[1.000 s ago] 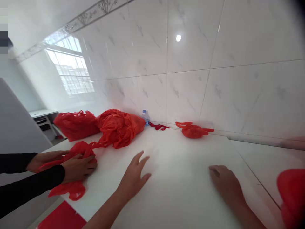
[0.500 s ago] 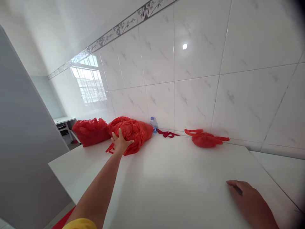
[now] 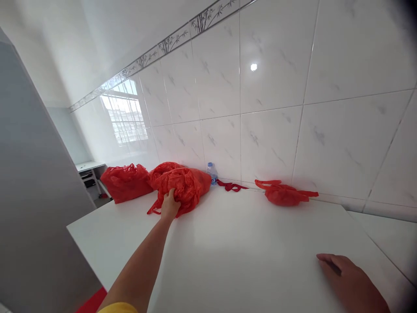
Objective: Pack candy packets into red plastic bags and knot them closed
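My left hand [image 3: 170, 206] reaches out to a large crumpled red plastic bag [image 3: 187, 184] by the tiled wall. Its fingers are closed on the near side of that bag, in the loose plastic. Against the bag's right end stands a clear water bottle [image 3: 211, 174] with a blue cap. Low over the right part of the white table [image 3: 247, 252] is my right hand [image 3: 350, 280]. Its thumb and fingertips come together, and nothing shows between them; whether it touches the table I cannot tell.
Another red bag [image 3: 127, 187] stands at the table's far left. A dark red strap [image 3: 232, 186] lies along the wall, with a small red bag [image 3: 286, 195] to its right. A grey panel [image 3: 42, 174] rises on the left. Behind it is a white desk [image 3: 89, 166].
My left hand was spread with fingers apart at the large red bag; now its fingers have closed on the plastic. My right hand stays over the table, slightly lower in view.
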`<state>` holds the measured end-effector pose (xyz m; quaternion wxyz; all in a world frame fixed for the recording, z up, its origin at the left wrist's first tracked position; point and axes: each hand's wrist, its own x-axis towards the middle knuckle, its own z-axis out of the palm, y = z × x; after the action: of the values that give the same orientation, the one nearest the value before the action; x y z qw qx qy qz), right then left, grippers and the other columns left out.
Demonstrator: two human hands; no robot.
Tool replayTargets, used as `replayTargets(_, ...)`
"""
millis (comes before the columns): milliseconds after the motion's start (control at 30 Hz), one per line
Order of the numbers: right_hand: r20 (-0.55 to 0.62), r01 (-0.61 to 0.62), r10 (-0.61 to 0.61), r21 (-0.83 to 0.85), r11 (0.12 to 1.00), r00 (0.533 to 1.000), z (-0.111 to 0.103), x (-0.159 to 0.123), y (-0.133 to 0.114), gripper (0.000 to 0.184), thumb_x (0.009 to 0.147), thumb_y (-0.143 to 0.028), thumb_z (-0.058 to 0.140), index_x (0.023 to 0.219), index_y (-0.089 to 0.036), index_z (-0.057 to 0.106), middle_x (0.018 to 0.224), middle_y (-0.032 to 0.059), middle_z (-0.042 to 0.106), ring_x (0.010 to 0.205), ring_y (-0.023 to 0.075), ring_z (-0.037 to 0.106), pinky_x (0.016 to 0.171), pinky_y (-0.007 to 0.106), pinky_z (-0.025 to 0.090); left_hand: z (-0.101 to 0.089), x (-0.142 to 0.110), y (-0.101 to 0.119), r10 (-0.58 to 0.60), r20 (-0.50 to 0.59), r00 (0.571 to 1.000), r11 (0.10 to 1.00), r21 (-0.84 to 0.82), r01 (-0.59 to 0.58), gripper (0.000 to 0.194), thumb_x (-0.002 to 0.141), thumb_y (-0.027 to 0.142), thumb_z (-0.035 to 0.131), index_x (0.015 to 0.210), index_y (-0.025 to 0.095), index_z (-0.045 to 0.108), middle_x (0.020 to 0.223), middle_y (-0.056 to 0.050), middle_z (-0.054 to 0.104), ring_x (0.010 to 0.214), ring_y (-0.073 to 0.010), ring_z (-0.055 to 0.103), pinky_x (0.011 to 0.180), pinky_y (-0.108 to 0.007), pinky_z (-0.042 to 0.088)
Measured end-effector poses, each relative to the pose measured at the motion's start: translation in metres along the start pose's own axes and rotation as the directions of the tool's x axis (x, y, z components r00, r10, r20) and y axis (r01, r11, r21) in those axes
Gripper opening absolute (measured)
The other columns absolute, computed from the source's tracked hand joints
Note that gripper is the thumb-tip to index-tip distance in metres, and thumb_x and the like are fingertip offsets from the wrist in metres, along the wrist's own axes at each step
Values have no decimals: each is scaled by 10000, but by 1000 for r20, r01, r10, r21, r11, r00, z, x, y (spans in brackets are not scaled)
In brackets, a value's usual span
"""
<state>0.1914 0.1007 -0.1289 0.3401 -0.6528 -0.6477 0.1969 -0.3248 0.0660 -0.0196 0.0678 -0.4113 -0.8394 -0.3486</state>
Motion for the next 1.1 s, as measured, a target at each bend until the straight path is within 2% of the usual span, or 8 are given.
replayTargets(67,4,-10,10,2,1000,1000,-1,-1,-3,337,756,-468,459,912,-244,658,1079,44,643,991,263,570,837,399,446,-3,-4,2,31,-1,1000,1000,-4,-31,552,760,170,498,1299,225,390,1207,-131,512,1031,-275,557,820,-366,450)
replayTargets(233,22,-22,22,-13,1000,1000,-6,-7,-14,322,757,-458,468,910,-245,654,1081,31,638,995,249,562,824,384,450,-6,-35,18,109,15,994,993,-50,-108,481,752,244,540,1225,237,457,1135,-88,552,955,-232,564,781,-319,443)
replayTargets(400,41,-54,55,-10,998,998,-11,-13,-23,340,779,-452,450,960,-238,643,1097,38,624,1016,243,546,803,371,457,-9,-78,49,264,35,964,948,-193,-253,357,744,235,540,1100,241,513,1052,-43,585,902,-190,561,759,-297,433)
replayTargets(500,47,-54,55,-5,999,997,-12,-15,-26,333,781,-441,446,953,-235,643,1098,36,620,1010,238,546,795,363,458,-4,-99,72,334,55,941,913,-269,-308,332,739,206,540,1066,258,516,1038,-22,584,903,-174,558,770,-290,432)
replayTargets(633,32,-28,28,-2,1000,999,-12,-14,-26,321,794,-425,427,939,-234,639,1087,32,618,1009,230,542,805,358,451,19,-114,103,341,120,932,903,-317,-290,429,730,253,585,1146,276,480,1119,-34,542,939,-193,560,753,-305,448)
replayTargets(800,13,4,-4,9,1000,1000,-12,-17,-29,311,806,-409,414,934,-230,634,1062,30,623,981,215,549,794,344,452,64,-111,131,409,228,884,875,-374,-308,813,685,379,669,1386,259,276,1365,-117,350,1146,-275,484,835,-363,453)
replayTargets(967,5,13,-13,0,1000,1000,-12,-19,-30,299,811,-398,412,926,-235,635,1048,19,626,973,197,551,784,322,454,99,-110,136,433,276,858,866,-391,-311,979,696,351,669,1460,282,61,1491,-145,171,1338,-338,269,950,-428,395)
replayTargets(1100,-6,23,-23,-10,1000,1000,-12,-19,-30,292,808,-381,421,927,-236,645,1045,16,629,963,191,559,780,317,454,110,-117,129,456,265,849,853,-404,-332,983,717,341,655,1462,293,16,1524,-139,116,1372,-339,206,1003,-459,350)
